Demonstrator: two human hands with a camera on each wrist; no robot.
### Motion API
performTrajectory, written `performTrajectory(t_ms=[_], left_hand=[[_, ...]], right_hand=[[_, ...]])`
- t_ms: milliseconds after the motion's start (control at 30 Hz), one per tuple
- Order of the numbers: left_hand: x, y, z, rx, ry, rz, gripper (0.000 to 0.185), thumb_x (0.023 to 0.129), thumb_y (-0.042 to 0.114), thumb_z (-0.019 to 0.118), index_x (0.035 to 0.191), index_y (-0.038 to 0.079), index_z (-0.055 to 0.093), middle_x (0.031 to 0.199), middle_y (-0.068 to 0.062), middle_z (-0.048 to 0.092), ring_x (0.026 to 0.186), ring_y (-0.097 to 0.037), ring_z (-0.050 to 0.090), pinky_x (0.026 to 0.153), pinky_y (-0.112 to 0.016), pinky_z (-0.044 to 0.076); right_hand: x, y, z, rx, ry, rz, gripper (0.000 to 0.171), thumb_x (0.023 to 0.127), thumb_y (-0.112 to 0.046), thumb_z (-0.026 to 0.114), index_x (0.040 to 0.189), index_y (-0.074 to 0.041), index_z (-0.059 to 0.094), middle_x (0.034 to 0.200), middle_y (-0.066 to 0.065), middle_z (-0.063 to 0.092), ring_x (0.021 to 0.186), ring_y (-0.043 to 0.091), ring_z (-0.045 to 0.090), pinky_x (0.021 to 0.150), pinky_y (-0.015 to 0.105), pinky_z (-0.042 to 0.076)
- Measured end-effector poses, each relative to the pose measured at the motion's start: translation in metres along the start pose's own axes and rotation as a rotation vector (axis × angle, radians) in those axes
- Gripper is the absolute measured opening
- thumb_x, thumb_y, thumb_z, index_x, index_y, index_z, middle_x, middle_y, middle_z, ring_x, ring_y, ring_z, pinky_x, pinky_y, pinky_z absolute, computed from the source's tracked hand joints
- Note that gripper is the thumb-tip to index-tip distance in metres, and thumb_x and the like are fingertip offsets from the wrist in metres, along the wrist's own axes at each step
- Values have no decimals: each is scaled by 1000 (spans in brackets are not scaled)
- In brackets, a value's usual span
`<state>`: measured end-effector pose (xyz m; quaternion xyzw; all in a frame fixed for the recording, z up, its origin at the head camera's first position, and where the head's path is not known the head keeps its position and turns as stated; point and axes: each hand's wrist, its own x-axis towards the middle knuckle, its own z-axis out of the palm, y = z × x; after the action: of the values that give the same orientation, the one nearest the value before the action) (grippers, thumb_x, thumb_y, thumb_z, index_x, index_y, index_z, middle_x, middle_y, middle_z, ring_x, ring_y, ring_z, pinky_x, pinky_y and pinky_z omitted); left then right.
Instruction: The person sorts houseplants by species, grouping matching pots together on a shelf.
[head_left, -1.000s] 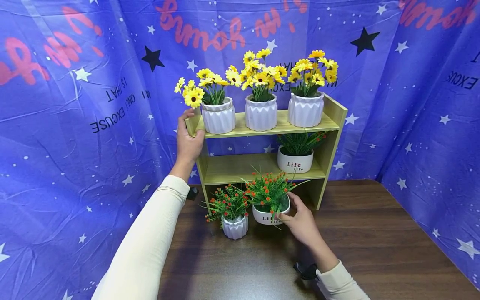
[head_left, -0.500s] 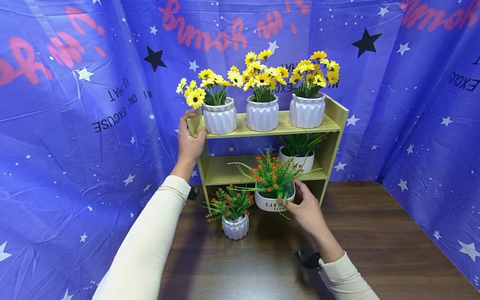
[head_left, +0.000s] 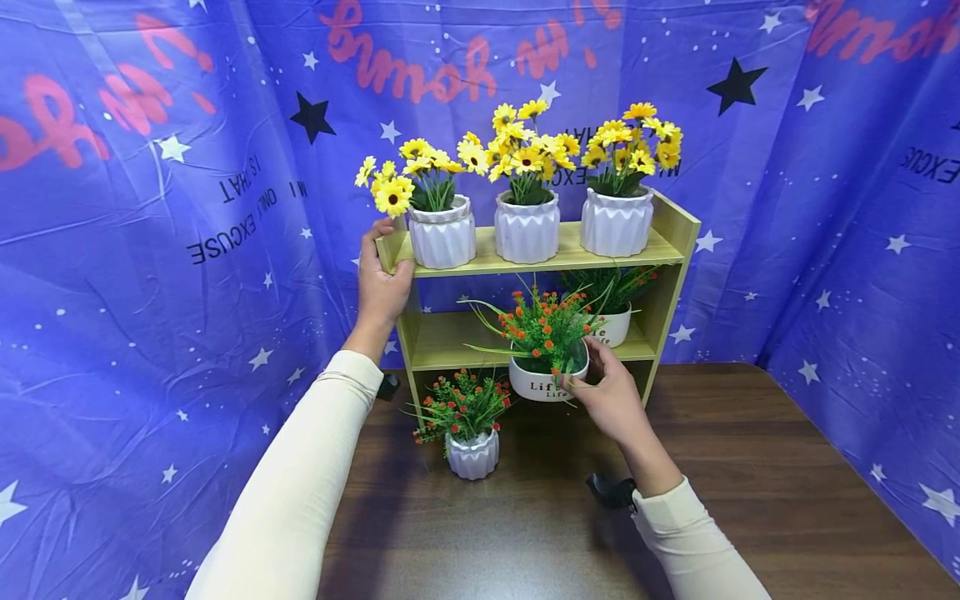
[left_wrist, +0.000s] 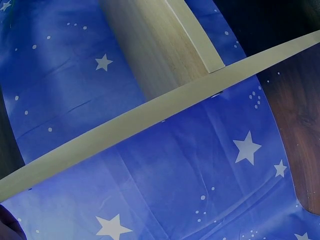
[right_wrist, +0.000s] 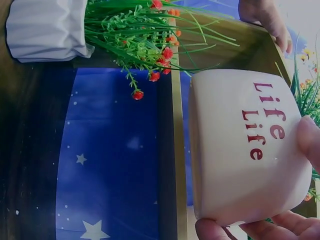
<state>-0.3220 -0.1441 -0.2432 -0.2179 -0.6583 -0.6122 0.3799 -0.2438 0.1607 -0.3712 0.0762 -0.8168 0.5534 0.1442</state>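
My right hand (head_left: pixel 609 402) pinches the rim and side of a white oval flowerpot (head_left: pixel 534 383) marked "Life Life", thumb in front. Its green plant (head_left: pixel 546 329) has small red flowers. The pot hangs off the table, in front of the middle board of a wooden shelf (head_left: pixel 450 337). In the right wrist view, thumb and fingers curl round the pot (right_wrist: pixel 235 155). My left hand (head_left: pixel 383 283) grips the shelf's upper left side panel; the left wrist view has a panel edge (left_wrist: pixel 125 120) and only a sliver of hand. A matching pot (head_left: pixel 618 325) stands on the middle board's right end, partly hidden.
On the top board stand three white ribbed pots of yellow flowers, including the middle pot (head_left: pixel 527 229). A ribbed pot (head_left: pixel 472 457) with red flowers stands on the brown table (head_left: pixel 750 483), before the shelf's lower left. A blue star-patterned curtain (head_left: pixel 247 333) surrounds the table.
The flowerpot in my right hand has risen from just above the table to the middle board's level, overlapping the matching pot. My left hand keeps its grip on the shelf.
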Motion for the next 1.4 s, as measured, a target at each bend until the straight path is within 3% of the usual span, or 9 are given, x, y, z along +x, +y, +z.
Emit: performTrajectory(t_ms=[167, 367, 700, 833, 1133, 1400], left_hand=[[-1, 0, 0, 8, -3, -14, 47, 77, -16, 50, 124, -14, 43, 145, -23, 45, 130, -36, 43, 102, -42, 36], [0, 1, 0, -2, -11, -8, 47, 77, -17, 49, 124, -16, 42, 146, -24, 43, 131, -39, 42, 99, -47, 37], [4, 0, 0, -4, -6, 1, 48, 77, -17, 49, 125, -13, 43, 145, -23, 44, 130, -40, 43, 98, -41, 38], [2, 0, 0, -6, -6, -20, 48, 77, -17, 48, 124, -13, 43, 146, -20, 44, 131, -38, 42, 100, -43, 38], [2, -1, -1, 2, 1, 1, 48, 77, -17, 49, 124, -12, 44, 145, -23, 44, 128, -38, 44, 99, -42, 38], [0, 0, -1, 31, -7, -22, 48, 78, -14, 50, 125, -12, 44, 146, -21, 44, 131, -33, 43, 102, -39, 36]], right_hand=[[7, -2, 2, -12, -16, 16, 79, 87, -20, 76, 151, -2, 34, 143, 21, 51, 125, 33, 50, 93, 43, 42], [18, -5, 7, -25, -20, -2, 77, 86, -20, 76, 149, -2, 35, 140, 23, 52, 127, 35, 46, 101, 51, 37], [38, -15, 19, -55, -60, -42, 70, 96, -22, 65, 151, 2, 30, 140, 27, 48, 129, 38, 47, 101, 52, 42], [44, -16, 23, -83, -72, -40, 67, 96, -24, 64, 149, 2, 34, 134, 25, 53, 122, 35, 52, 98, 51, 42], [58, -16, 27, -103, -78, -24, 50, 96, -26, 65, 133, 1, 46, 116, 21, 59, 105, 33, 55, 86, 46, 44], [70, -13, 34, -43, -89, -17, 58, 96, -23, 65, 144, -2, 40, 126, 22, 57, 113, 34, 55, 93, 48, 43]])
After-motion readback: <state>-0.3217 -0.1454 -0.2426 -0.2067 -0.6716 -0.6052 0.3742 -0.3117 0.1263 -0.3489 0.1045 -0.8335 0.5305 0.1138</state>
